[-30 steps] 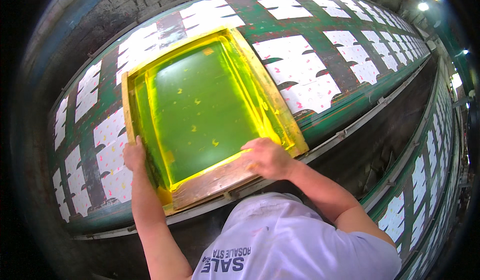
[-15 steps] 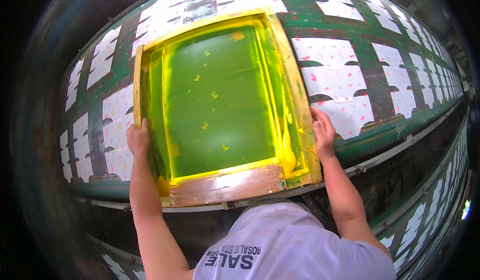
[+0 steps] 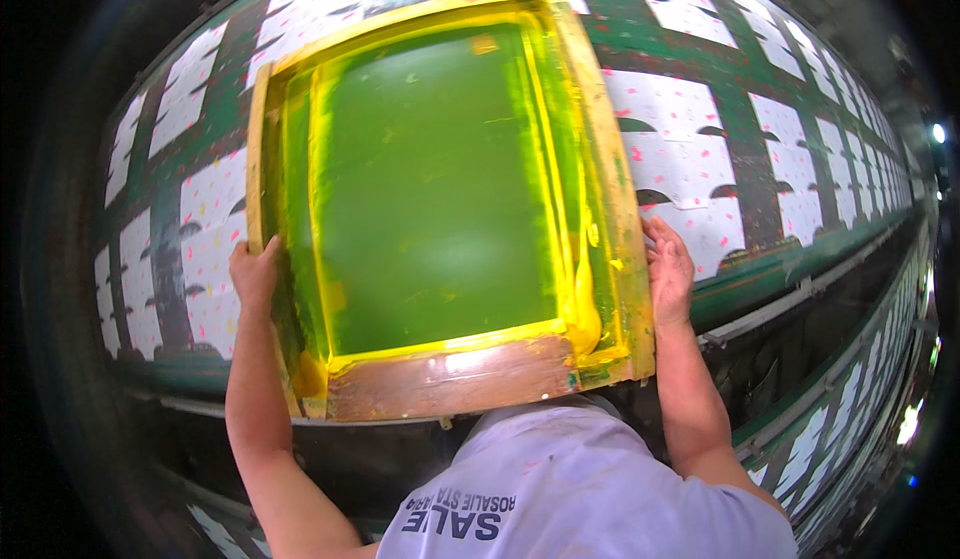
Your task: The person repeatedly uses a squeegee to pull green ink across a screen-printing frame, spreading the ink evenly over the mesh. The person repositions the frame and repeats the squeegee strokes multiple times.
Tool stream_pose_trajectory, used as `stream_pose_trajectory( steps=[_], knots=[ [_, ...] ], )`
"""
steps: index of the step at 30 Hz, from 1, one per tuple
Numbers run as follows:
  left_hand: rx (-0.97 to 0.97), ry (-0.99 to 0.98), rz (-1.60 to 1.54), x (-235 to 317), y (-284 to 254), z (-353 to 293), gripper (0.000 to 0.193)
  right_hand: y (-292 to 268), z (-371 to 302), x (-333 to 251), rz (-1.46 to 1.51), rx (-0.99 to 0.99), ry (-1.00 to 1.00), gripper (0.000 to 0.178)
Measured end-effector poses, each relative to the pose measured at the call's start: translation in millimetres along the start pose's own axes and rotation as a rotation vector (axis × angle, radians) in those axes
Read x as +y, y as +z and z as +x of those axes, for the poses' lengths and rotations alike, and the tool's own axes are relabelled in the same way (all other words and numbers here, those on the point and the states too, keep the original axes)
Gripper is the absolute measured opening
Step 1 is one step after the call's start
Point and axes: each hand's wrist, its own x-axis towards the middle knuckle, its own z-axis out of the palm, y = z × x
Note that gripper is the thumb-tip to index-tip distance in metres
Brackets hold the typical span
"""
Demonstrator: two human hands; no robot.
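Between my two hands is a screen-printing frame with yellow-stained wooden sides and a green mesh. My left hand is closed round its left side, the thumb up along the wood. On the opposite side my right hand grips the frame's outer edge, its fingers partly hidden behind the wood. Across the near end lies a brown wooden board, which looks like a squeegee. Thick yellow ink is pooled in the near right corner, and yellow streaks line the mesh's edges.
Beneath the frame runs a long green printing table with rows of white printed sheets, curved notches cut in them. A metal rail follows its near edge. Another table with white sheets stands at the lower right.
The frame has come up off the table, nearer to me and slightly left, in both hands. Small yellow marks that showed in the mesh no longer show.
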Motion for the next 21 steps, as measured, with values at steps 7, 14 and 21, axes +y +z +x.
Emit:
stream_pose_trajectory(
  steps=[7, 14, 21],
  knots=[
    [-0.173, -0.119, -0.491, 24.2, -9.1, 7.0, 0.030, 2.4, 24.4, -59.8, -0.226, -0.046, -0.047, 0.062],
    [-0.120, -0.052, -0.480, 144.4, 26.0, -31.5, 0.030, -103.6, 82.8, -134.4, -0.462, -0.138, 0.071, 0.057],
    [-0.085, -0.044, -0.554, 292.1, 75.5, -140.8, 0.035, -269.1, 98.5, -148.9, -0.454, -0.038, 0.039, 0.063]
  ],
)
